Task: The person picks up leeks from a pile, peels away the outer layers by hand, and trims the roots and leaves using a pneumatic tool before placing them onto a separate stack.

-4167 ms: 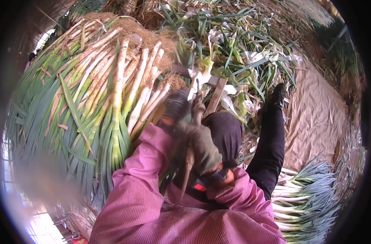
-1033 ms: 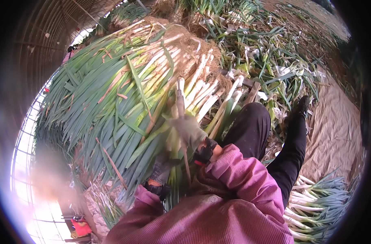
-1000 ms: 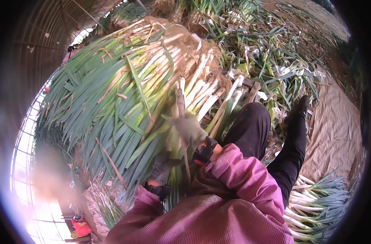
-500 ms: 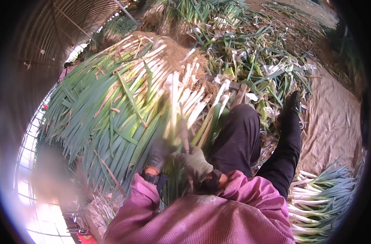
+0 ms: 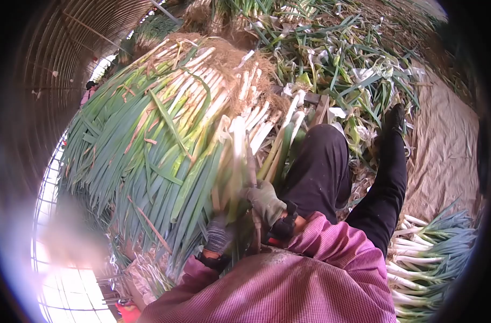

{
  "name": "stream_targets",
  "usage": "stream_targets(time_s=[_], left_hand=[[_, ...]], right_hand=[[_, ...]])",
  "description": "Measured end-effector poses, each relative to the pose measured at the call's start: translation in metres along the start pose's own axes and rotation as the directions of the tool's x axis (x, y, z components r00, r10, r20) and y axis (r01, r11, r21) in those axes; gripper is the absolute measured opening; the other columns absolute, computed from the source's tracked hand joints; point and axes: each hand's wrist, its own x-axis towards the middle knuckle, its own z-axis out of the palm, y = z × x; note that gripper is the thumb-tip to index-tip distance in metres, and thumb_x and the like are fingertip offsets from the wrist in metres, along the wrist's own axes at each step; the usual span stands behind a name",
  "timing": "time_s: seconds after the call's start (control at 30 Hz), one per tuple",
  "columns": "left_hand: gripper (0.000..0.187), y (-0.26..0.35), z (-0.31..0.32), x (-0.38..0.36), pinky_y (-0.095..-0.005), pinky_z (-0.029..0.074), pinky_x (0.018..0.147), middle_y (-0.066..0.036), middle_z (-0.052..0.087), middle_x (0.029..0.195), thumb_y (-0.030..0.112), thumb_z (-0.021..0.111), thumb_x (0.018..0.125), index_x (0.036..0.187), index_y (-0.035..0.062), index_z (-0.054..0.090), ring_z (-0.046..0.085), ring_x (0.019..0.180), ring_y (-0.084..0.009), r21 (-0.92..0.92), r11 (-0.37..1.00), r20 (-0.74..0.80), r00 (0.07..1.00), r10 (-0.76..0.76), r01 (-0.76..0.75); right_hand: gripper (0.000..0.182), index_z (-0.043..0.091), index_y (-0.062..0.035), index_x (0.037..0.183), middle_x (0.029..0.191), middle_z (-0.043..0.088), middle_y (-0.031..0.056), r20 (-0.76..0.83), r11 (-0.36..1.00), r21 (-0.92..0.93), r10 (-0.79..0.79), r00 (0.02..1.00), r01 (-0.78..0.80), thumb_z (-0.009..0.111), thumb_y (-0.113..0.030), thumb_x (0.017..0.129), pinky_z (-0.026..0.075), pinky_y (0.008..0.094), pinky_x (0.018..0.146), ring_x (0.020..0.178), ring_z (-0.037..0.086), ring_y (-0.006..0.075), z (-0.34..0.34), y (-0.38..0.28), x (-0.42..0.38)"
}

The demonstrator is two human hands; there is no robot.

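Observation:
My left hand (image 5: 217,237), in a dark striped glove, is closed round the lower leafy part of some leeks (image 5: 238,141), blurred, their white ends pointing away from me. Close on its right, my right hand (image 5: 266,202), in a pale grey-green glove, grips a long, thin brownish tool (image 5: 251,164) that stands alongside the leeks. A large heap of leeks (image 5: 148,129) lies to the left, green leaves toward me and roots at the far end. More stalks (image 5: 280,145) lean just beyond my right hand.
Loose leaves and peelings (image 5: 342,70) cover the ground ahead. My dark-trousered legs (image 5: 320,167) extend forward at the right. Beyond them are a brown sheet (image 5: 439,151) and a row of cleaner leeks (image 5: 417,258). A wire mesh (image 5: 43,215) stands at the left.
My left hand has moved back toward my body, and the blurred leeks have come back with it. My right hand stays on the tool. The camera view has shifted slightly.

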Motion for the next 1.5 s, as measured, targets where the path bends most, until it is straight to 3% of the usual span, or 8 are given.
stream_targets(time_s=[0.2, 0.37, 0.43, 0.7, 0.93, 1.07, 1.2, 1.5], left_hand=[[0.04, 0.017, -0.024, 0.034, -0.0423, 0.05, 0.072, -0.018, 0.065, 0.084, 0.025, 0.072, 0.077, 0.108, 0.0034, 0.06, 0.062, 0.082, -0.0375, 0.14, 0.978, 0.052, 0.988, 0.148, -0.154], [0.034, 0.047, -0.015, 0.119, -0.041, 0.048, 0.079, -0.016, 0.059, 0.101, 0.025, 0.067, 0.079, 0.107, 0.0066, 0.063, 0.06, 0.087, -0.0302, -0.06, 0.819, -0.132, 0.817, 0.561, -0.571], [0.036, 0.047, 0.019, 0.133, -0.0415, 0.047, 0.081, -0.017, 0.059, 0.102, 0.025, 0.066, 0.079, 0.109, 0.0057, 0.062, 0.059, 0.09, -0.0316, -0.404, 0.89, 0.052, 0.966, 0.255, -0.213], [0.039, 0.034, 0.042, 0.105, -0.0438, 0.046, 0.084, -0.019, 0.058, 0.104, 0.025, 0.064, 0.081, 0.113, 0.0036, 0.057, 0.057, 0.094, -0.0359, -0.058, 0.988, -0.097, 0.986, 0.136, -0.142], [0.04, 0.004, -0.026, 0.105, -0.0474, 0.045, 0.085, -0.024, 0.057, 0.105, 0.027, 0.061, 0.084, 0.113, 0.0009, 0.051, 0.055, 0.097, -0.0417, 0.546, 0.838, -0.527, 0.78, 0.338, 0.005], [0.043, -0.027, -0.04, 0.137, -0.0506, 0.045, 0.083, -0.027, 0.057, 0.108, 0.032, 0.066, 0.081, 0.109, 0.0014, 0.055, 0.055, 0.1, -0.0443, 0.351, 0.924, -0.259, 0.964, -0.061, 0.153], [0.042, -0.039, -0.045, 0.174, -0.0495, 0.047, 0.081, -0.026, 0.059, 0.101, 0.034, 0.063, 0.083, 0.109, 0.0006, 0.055, 0.058, 0.093, -0.0433, 0.551, 0.825, -0.164, 0.955, 0.249, -0.121], [0.038, -0.043, -0.051, 0.236, -0.0447, 0.049, 0.078, -0.027, 0.064, 0.091, 0.03, 0.066, 0.078, 0.101, 0.0002, 0.063, 0.062, 0.088, -0.0429, 0.232, 0.973, 0.131, 0.991, -0.023, -0.008]], right_hand=[[0.023, 0.059, 0.0035, 0.098, 0.067, 0.058, 0.0057, 0.092, 0.992, -0.06, 0.117, 0.989, -0.111, 0.068, -0.01, 0.083, 0.044, 0.03, 0.05, 0.053, 0.055, 0.0165, -0.008, -0.021, -0.02], [0.029, 0.055, 0.0028, 0.109, 0.088, 0.061, 0.0059, -0.218, 0.853, 0.359, -0.318, 0.923, 0.379, 0.065, -0.001, 0.081, 0.048, 0.0267, 0.066, 0.073, 0.058, 0.0143, -0.002, -0.048, -0.062], [0.028, 0.057, -0.0003, 0.11, 0.087, 0.06, 0.0025, -0.343, 0.77, 0.347, -0.428, 0.836, 0.536, 0.063, -0.001, 0.082, 0.046, 0.0262, 0.062, 0.068, 0.054, 0.0113, -0.006, -0.034, -0.054], [0.031, 0.057, 0.004, 0.111, 0.093, 0.063, 0.0099, -0.02, 0.908, 0.419, -0.005, 1.0, 0.013, 0.067, -0.007, 0.084, 0.051, 0.0307, 0.069, 0.076, 0.063, 0.0192, -0.002, -0.014, -0.055], [0.036, 0.061, 0.0059, 0.098, 0.083, 0.062, 0.011, 0.116, 0.98, -0.085, 0.189, 0.975, -0.18, 0.073, -0.02, 0.076, 0.045, 0.0332, 0.062, 0.07, 0.057, 0.0192, 0.002, 0.007, -0.034], [0.031, 0.061, 0.0038, 0.093, 0.077, 0.06, 0.0097, 0.122, 0.965, -0.221, 0.175, 0.977, -0.145, 0.071, -0.02, 0.077, 0.044, 0.0359, 0.058, 0.064, 0.055, 0.019, 0.011, -0.017, -0.033], [0.025, 0.059, 0.0004, 0.086, 0.065, 0.055, 0.0062, 0.079, 0.988, -0.156, 0.026, 0.997, -0.014, 0.071, -0.019, 0.077, 0.041, 0.0352, 0.05, 0.05, 0.05, 0.0167, 0.026, -0.014, -0.013], [0.03, 0.059, 0.0044, 0.099, 0.073, 0.059, 0.0065, 0.148, 0.985, -0.168, 0.068, 0.987, -0.043, 0.069, -0.015, 0.078, 0.044, 0.0337, 0.052, 0.052, 0.054, 0.0173, 0.027, 0.0, -0.018]])
